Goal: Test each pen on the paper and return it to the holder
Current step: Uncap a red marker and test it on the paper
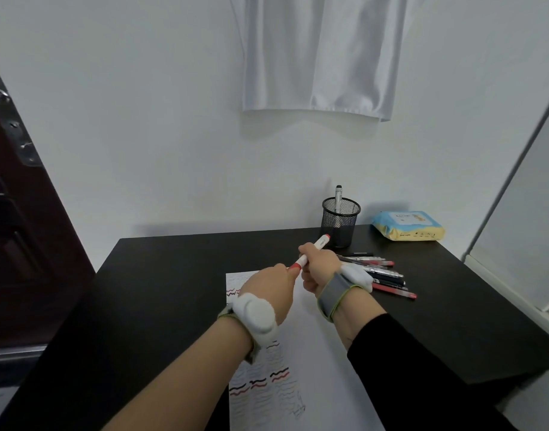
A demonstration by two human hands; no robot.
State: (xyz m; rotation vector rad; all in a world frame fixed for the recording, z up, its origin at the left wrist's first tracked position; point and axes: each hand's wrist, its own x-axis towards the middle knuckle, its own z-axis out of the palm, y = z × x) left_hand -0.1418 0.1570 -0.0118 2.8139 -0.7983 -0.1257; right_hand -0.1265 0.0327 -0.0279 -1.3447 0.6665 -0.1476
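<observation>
Red-capped marker (313, 251) held above the paper (323, 353): our right hand (318, 269) wraps the barrel, left hand (268, 293) pinches the cap. We pull straight w/o twisting, barrel steady.

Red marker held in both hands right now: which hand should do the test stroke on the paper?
Right, probably. The right hand grips the red marker around its barrel; the left hand only pinches its red end, above the paper.

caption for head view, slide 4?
Both hands grip white red-capped marker over squiggle-marked paper, beside black mesh holder.
</observation>
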